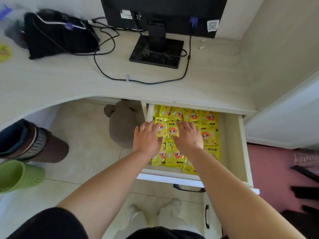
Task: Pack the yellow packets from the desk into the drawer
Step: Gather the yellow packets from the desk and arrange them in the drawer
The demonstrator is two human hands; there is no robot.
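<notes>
The white drawer [240,152] under the desk stands pulled out. Several yellow packets [209,135] with a cartoon face fill its left and middle part in overlapping rows. My left hand [146,138] lies flat, palm down, fingers spread, on the packets at the drawer's left side. My right hand [189,135] lies flat beside it on the middle packets. Neither hand grips a packet. One more yellow packet [4,53] lies at the far left edge of the desk [69,78], blurred.
A black monitor [162,16] on its stand, loose cables [110,49] and a black bag [58,35] sit on the desk. Under the desk are a grey plush toy [122,128], a brown bin [36,144] and a green shoe [19,175]. The drawer's right strip is bare.
</notes>
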